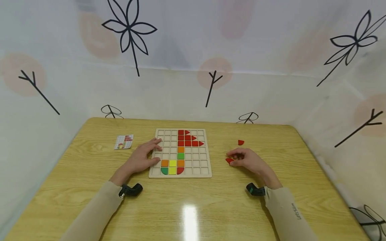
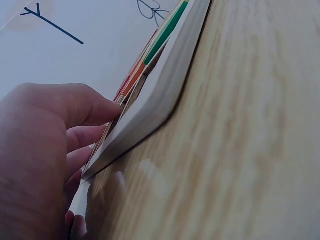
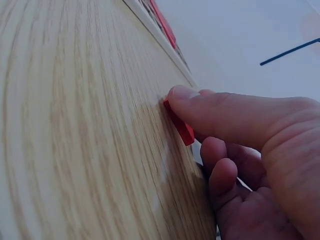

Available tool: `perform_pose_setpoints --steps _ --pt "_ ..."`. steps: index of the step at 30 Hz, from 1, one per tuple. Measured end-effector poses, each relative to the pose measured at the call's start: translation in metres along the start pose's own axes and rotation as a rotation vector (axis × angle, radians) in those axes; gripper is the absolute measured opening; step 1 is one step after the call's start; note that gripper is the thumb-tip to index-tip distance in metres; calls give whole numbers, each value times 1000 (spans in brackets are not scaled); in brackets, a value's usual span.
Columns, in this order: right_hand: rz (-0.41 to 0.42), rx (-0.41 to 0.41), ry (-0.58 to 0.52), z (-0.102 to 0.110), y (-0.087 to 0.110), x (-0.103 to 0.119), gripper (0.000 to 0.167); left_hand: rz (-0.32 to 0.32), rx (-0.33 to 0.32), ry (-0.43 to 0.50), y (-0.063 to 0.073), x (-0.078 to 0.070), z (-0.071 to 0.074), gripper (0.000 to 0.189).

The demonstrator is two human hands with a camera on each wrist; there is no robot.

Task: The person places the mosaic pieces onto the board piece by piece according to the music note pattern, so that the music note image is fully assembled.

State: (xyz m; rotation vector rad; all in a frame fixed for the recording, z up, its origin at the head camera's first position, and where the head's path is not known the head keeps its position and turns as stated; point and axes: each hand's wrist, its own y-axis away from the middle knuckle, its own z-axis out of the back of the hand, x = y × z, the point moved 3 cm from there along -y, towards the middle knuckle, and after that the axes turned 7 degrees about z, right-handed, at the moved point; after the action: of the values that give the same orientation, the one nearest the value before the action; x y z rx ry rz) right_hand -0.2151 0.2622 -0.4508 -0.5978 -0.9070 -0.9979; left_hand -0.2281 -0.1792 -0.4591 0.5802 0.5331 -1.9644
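Note:
A wooden grid board [image 1: 196,170] lies on the table, with square, pointed and rounded pieces in red, orange, yellow and green set in some cells. My left hand [image 1: 143,156] rests on the board's left side, fingers loosely spread over the edge; the left wrist view has the thumb at the rim. To the right of the board, my right hand [image 1: 248,160] pinches a red quarter-round piece [image 1: 229,161] low over the tabletop. In the right wrist view the thumb lies on this red piece [image 3: 181,125]. Another red quarter-round piece [image 1: 241,142] lies just beyond that hand.
A small printed card [image 1: 123,142] with a coloured grid pattern lies left of the board. Wood-grain table [image 1: 169,204] surface surrounds everything, and a patterned cloth [image 1: 169,93] hangs behind its far edge. Each wrist carries a black camera mount.

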Motion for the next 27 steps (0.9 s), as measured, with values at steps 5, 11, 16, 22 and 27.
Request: perform_pose_setpoints --steps 5,11,16,22,27 --pt "17 11 66 -1 0 4 28 -8 -6 -2 0 0 -1 29" --pt "25 14 100 -3 -1 5 26 -18 -17 -6 0 -1 -1 29" --pt "23 -17 116 -5 -3 7 22 -15 -18 -14 0 -1 1 29" --pt "-16 -4 162 -7 -2 12 13 -16 -19 -17 0 -2 0 29" --pt "16 22 206 -7 -3 21 6 -9 -17 -14 1 -1 -1 29"
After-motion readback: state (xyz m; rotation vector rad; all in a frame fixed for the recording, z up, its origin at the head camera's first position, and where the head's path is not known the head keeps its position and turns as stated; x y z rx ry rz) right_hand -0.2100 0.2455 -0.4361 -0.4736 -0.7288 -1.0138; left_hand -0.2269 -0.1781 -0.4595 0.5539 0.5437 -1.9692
